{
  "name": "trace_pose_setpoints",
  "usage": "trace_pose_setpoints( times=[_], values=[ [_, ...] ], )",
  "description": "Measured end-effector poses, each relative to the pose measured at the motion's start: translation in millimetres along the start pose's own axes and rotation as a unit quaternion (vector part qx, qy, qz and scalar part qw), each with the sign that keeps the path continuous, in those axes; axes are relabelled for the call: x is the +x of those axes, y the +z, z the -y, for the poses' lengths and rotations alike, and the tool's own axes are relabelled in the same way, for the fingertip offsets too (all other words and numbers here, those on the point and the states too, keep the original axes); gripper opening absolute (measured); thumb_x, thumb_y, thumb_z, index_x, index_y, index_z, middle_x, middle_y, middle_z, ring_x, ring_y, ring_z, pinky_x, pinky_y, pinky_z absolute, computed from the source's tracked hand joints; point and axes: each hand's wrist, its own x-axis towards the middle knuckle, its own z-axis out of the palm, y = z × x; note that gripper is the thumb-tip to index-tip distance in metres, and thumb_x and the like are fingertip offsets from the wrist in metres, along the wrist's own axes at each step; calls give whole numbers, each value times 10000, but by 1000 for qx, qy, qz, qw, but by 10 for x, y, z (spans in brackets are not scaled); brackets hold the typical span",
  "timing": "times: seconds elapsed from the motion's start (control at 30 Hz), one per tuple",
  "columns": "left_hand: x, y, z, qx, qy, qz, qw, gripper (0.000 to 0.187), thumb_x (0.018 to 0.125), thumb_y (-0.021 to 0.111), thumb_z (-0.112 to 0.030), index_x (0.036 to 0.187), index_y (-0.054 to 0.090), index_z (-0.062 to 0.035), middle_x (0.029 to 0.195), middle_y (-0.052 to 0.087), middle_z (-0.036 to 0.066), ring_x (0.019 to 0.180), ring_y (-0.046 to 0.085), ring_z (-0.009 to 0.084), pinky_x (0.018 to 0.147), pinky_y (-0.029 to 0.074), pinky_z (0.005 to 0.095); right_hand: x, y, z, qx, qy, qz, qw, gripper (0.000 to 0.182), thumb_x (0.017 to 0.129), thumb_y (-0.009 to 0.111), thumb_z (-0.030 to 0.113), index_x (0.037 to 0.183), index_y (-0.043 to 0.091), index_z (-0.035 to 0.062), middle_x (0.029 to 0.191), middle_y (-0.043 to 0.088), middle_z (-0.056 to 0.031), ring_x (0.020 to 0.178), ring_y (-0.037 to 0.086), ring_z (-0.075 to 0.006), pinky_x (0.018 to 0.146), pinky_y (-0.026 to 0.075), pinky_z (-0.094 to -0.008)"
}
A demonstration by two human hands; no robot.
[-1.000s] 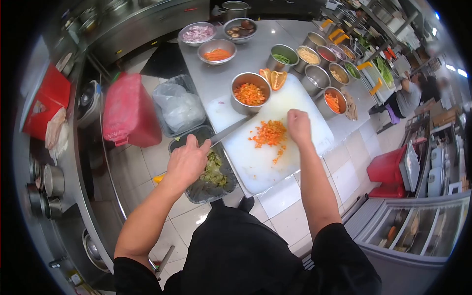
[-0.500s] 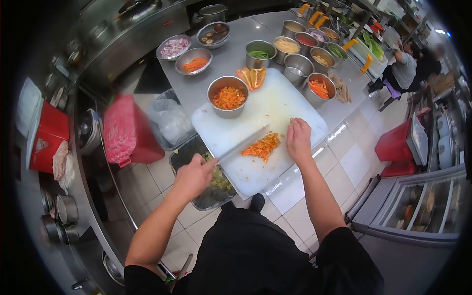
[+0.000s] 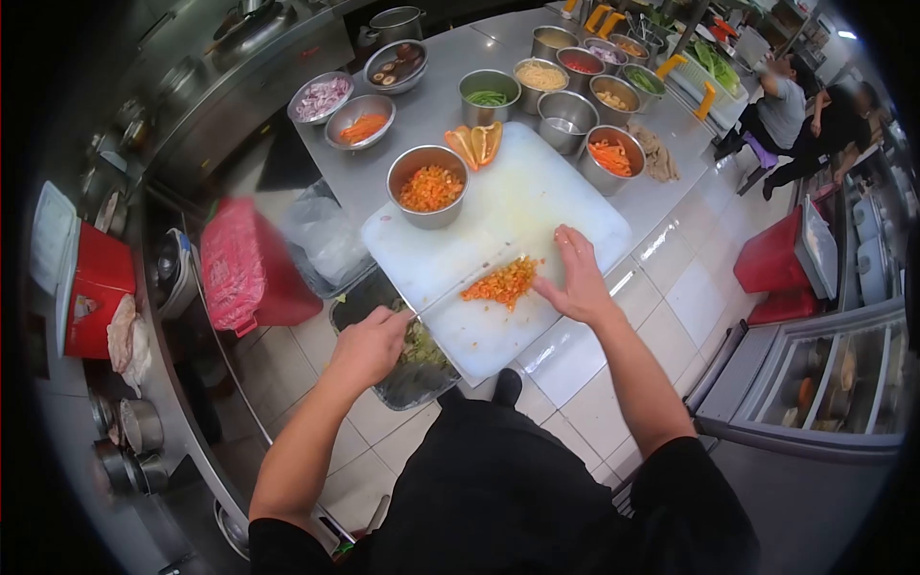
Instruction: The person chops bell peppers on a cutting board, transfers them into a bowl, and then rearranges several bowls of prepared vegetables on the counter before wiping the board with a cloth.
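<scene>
My left hand (image 3: 371,347) is closed round the handle of a knife (image 3: 454,290) at the left edge of the white cutting board (image 3: 556,192). The blade lies low over the board, along the far-left side of a heap of diced orange pepper (image 3: 502,282). On the heap's right side is my right hand (image 3: 581,276), fingers spread, thumb close to the pieces. A metal pot (image 3: 426,213) of diced orange pepper stands on the board's far-left part. Beyond it lie cut orange bell pepper pieces (image 3: 474,144).
Several metal pots and bowls of cut food, such as a pot of carrot strips (image 3: 613,158), stand on the steel table (image 3: 431,105). Below its left edge are a bin of scraps (image 3: 422,369) and a red bin (image 3: 254,268). Two people (image 3: 791,120) sit at far right.
My right hand has opened and come down beside the diced pepper. The knife has moved slightly and now lies along the heap. The camera view has shifted a little.
</scene>
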Motion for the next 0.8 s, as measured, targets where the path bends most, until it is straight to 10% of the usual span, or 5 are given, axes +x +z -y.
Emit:
trace_pose_setpoints(
  times=[0.23, 0.6, 0.8],
  values=[
    [-303, 13, 17, -329, -285, 102, 895, 250, 1066, 521, -242, 1155, 641, -41, 813, 667, 71, 506, 583, 147, 543, 512, 328, 29, 233, 378, -40, -52, 69, 995, 1220, 679, 846, 668, 1515, 359, -75, 1513, 395, -326, 1405, 385, -484, 1214, 303, -516],
    [-68, 495, -707, -336, -202, 140, 910, 270, 1056, 510, -264, 1024, 587, -7, 734, 664, 162, 568, 687, 223, 601, 549, 407, -2, 976, 765, -51, 110, -228, 966, 300, 862, 705, 136, 1118, 623, 2, 1160, 551, -227, 1102, 513, -423, 984, 442, -507],
    [29, 763, -822, -305, -89, 62, 946, 258, 1039, 541, -255, 987, 549, -2, 797, 658, 269, 734, 656, 475, 672, 515, 520, 96, 857, 757, 80, 195, -317, 925, 161, 827, 674, 3, 986, 675, 25, 1120, 586, -161, 1071, 564, -359, 937, 493, -441]
  ],
)
